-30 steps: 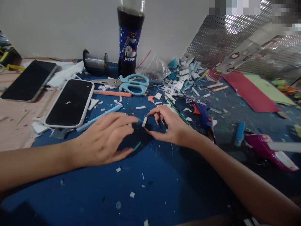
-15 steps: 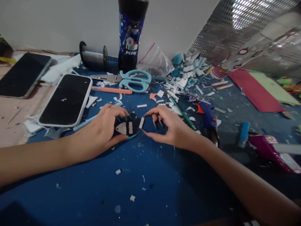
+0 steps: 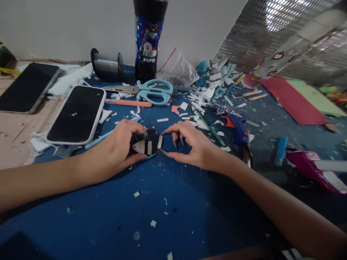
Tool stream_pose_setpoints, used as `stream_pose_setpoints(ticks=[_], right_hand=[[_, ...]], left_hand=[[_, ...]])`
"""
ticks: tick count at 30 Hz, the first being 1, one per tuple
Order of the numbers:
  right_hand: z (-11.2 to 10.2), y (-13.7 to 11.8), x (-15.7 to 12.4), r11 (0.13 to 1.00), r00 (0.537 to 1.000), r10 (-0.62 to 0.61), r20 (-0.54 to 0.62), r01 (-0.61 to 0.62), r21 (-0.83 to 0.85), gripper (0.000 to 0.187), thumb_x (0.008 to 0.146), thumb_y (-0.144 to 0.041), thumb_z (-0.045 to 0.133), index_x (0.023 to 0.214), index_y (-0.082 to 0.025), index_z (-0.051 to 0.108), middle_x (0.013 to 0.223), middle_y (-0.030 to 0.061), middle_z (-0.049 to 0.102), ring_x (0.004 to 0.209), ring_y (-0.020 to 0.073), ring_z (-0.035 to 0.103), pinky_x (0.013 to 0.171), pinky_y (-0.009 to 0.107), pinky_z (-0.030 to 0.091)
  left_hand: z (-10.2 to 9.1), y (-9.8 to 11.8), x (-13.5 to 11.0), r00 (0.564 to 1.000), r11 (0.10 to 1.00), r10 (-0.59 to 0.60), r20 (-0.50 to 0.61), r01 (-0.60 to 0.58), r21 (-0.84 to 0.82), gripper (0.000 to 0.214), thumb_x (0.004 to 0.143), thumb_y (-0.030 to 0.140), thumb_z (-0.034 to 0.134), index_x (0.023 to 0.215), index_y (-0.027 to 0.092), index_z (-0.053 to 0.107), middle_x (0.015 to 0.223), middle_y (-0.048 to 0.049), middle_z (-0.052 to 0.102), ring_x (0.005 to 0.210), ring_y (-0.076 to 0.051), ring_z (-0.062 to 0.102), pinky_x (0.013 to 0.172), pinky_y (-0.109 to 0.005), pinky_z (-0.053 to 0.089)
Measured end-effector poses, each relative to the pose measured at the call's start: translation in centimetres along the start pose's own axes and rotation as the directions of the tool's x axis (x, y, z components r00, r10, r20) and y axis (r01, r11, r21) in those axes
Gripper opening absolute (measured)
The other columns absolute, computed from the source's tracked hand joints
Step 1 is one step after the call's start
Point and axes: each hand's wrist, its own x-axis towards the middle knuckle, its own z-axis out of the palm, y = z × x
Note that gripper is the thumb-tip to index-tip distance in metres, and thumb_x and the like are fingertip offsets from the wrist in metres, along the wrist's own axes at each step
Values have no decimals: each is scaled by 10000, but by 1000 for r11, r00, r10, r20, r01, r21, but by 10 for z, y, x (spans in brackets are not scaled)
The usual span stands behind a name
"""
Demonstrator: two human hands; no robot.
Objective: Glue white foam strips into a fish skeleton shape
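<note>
My left hand point(image 3: 120, 142) rests on the blue surface, thumb and fingers curled round a small black piece bearing white parts point(image 3: 141, 147). A rounded, pointed white shape with a small dark dot is on its left side, and a short white bar lies beside it across a dark band. Between thumb and forefinger, my right hand point(image 3: 193, 146) pinches a small white strip point(image 3: 160, 142) by its ends. That strip stands close to the right of the black piece; a narrow gap appears between them.
Behind my hands lie light-blue scissors point(image 3: 155, 92), an orange pen point(image 3: 128, 103) and a Pepsi bottle point(image 3: 148, 43). Two phones, one a white-edged phone point(image 3: 77, 115), are at left. White scraps point(image 3: 214, 83), a blue glue gun point(image 3: 238, 130) and a magenta tool point(image 3: 314, 168) lie at right.
The white strip in my right hand has come slightly closer to the black piece. My left hand keeps its hold, and the view has shifted a little.
</note>
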Motion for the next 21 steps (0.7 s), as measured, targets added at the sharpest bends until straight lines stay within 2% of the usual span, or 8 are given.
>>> stream_pose_setpoints(ticks=[3,7,10,12,14,17,19,21], right_hand=[[-2,0,-1,1000,1000,17,15,-17,11,369,878,-352,631,1185,-187,509,929,63,540,858,208,487,690,310,415],[-7,1,-3,999,1000,7,-7,-7,44,440,853,-353,658,1228,-198,489,974,72,553,884,211,515,714,320,446],[-7,-2,-5,996,995,-9,-98,18,85,391,868,-275,625,1219,-175,485,1002,81,562,837,182,526,683,306,467],[-6,-9,-7,975,982,81,-169,-42,220,302,900,-266,579,1175,-173,493,1029,84,567,741,140,532,607,277,482],[-5,-18,-9,900,958,233,-169,-146,411,221,944,-321,522,1111,-177,502,992,69,589,614,97,534,508,242,484],[-3,-33,-11,730,916,401,-15,-310,609,269,980,-436,435,1007,-179,511,600,-44,534,398,74,479,381,200,447],[-2,-40,-12,606,895,427,130,-390,693,315,979,-487,409,971,-186,503,472,-85,453,317,81,441,295,181,391],[-1,-43,-12,504,878,431,210,-427,751,305,984,-474,401,953,-184,488,519,-62,539,294,70,429,263,174,370]], left_hand=[[0,0,-1,999,999,48,4,-48,-12,383,859,302,660,1110,166,405,1050,-123,588,983,-262,600,838,-449,528],[1,-3,-2,988,987,155,-6,-155,-38,384,857,281,669,1124,191,408,1086,-111,601,990,-228,588,780,-379,531],[0,-4,0,972,972,233,-36,-234,-35,366,851,250,678,1112,209,424,1103,-90,617,997,-204,590,792,-358,521],[-2,-2,4,970,971,237,-52,-239,-29,320,852,239,680,1067,214,444,1081,-68,631,999,-194,589,815,-347,514],[-4,1,7,965,969,244,-92,-246,-13,271,847,227,688,999,216,463,1046,-47,644,980,-183,594,839,-336,506],[-5,2,12,949,964,263,-172,-265,8,279,819,222,721,965,208,484,1010,-39,658,942,-168,614,845,-319,504],[-4,1,13,942,966,253,-220,-257,13,352,788,254,757,1010,205,488,1011,-46,665,931,-169,627,816,-317,517],[-2,0,14,947,974,220,-232,-225,8,416,772,290,771,1053,214,474,1030,-57,669,940,-180,635,793,-334,530]])
